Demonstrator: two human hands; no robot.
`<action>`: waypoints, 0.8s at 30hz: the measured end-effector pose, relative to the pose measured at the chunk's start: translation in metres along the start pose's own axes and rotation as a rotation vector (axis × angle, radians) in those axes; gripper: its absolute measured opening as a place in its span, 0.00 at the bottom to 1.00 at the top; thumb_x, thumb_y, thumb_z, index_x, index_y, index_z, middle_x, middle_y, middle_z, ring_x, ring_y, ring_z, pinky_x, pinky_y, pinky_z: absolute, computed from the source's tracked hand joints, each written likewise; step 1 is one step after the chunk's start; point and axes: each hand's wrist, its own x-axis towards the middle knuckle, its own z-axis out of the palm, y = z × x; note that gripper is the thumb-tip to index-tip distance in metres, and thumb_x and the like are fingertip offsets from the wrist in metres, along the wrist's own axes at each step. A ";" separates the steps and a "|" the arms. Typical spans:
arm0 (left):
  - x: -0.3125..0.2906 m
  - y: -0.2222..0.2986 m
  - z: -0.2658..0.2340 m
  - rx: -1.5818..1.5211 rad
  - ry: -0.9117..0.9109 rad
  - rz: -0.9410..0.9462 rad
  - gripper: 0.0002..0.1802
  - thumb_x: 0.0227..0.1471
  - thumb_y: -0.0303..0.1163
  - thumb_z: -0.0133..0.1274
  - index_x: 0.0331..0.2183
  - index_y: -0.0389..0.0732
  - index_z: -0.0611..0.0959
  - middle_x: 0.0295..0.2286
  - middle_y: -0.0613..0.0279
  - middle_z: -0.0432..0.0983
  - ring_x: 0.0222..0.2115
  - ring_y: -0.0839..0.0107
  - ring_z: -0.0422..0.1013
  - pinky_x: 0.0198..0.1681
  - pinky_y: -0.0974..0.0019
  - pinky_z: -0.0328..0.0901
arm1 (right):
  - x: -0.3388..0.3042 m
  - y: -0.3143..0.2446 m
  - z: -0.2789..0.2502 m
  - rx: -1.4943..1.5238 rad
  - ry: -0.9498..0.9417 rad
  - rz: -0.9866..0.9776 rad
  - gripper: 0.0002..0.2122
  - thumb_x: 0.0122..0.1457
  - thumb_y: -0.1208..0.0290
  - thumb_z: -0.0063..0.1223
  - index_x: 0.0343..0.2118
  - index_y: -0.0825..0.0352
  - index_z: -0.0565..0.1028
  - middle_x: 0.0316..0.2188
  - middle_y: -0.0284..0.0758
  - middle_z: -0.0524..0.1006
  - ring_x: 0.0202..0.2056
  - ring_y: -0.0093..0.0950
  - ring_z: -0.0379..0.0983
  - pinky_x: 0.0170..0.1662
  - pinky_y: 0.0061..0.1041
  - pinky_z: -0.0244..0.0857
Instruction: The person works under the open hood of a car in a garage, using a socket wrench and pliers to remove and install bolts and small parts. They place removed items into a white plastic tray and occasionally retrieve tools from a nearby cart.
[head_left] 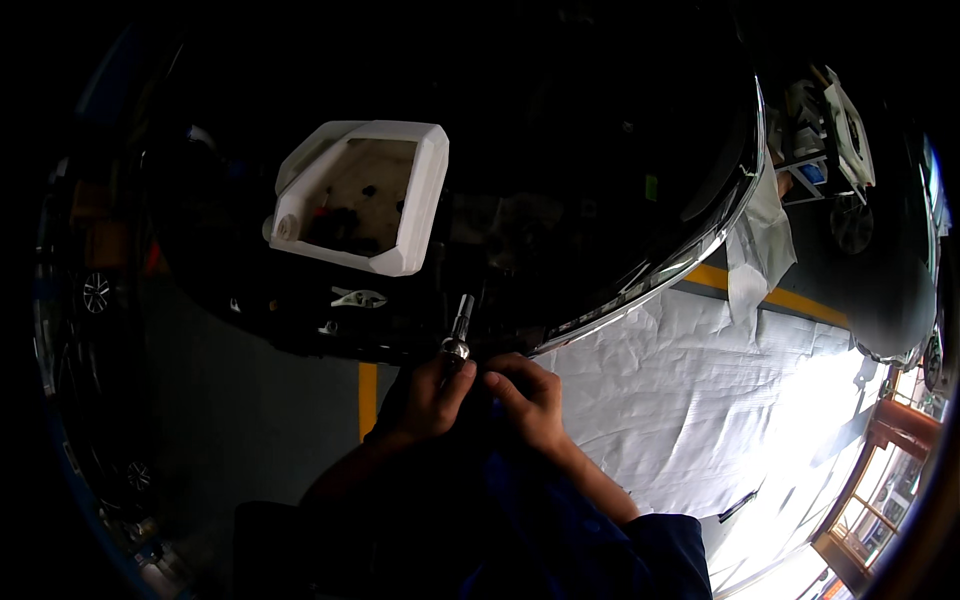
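My left hand (428,402) is closed around a ratchet wrench (455,349), whose shiny head and socket point away from me. Beside it, my right hand (532,398) is curled with thumb and index finger together. Whatever it may hold is too small or dark to make out. Both hands are close together at the near edge of a dark engine bay. Ahead and to the left lies a cut-open white plastic container (428,200) with small dark pieces inside. A pale plier-like tool (358,298) rests between the container and my left hand.
The car's glossy dark body edge (640,295) curves along the right. A whitish sheet (640,390) covers the floor there, by a yellow line (808,305). A small rack (808,165) stands at the far right. Wheels of other cars (96,292) show at the left.
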 end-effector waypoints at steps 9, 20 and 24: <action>0.011 0.003 -0.002 -0.095 0.071 -0.009 0.10 0.64 0.36 0.53 0.30 0.42 0.76 0.20 0.77 0.65 0.22 0.86 0.60 0.25 0.77 0.55 | 0.047 0.006 -0.028 -0.079 0.254 -0.070 0.08 0.63 0.73 0.59 0.41 0.73 0.79 0.29 0.31 0.80 0.30 0.19 0.74 0.34 0.20 0.69; -0.011 0.007 -0.056 0.114 0.238 0.463 0.16 0.59 0.26 0.56 0.20 0.45 0.73 0.13 0.76 0.63 0.13 0.86 0.59 0.16 0.75 0.49 | 0.106 0.007 -0.034 -1.007 0.159 -0.532 0.04 0.57 0.77 0.61 0.34 0.70 0.81 0.32 0.43 0.79 0.32 0.42 0.79 0.35 0.34 0.73; -0.019 -0.003 -0.079 0.059 0.328 0.376 0.17 0.60 0.30 0.55 0.19 0.43 0.72 0.12 0.73 0.62 0.12 0.85 0.57 0.16 0.74 0.49 | 0.111 0.013 -0.027 -1.195 0.112 -0.589 0.03 0.56 0.77 0.60 0.34 0.68 0.81 0.33 0.41 0.78 0.33 0.42 0.78 0.35 0.36 0.74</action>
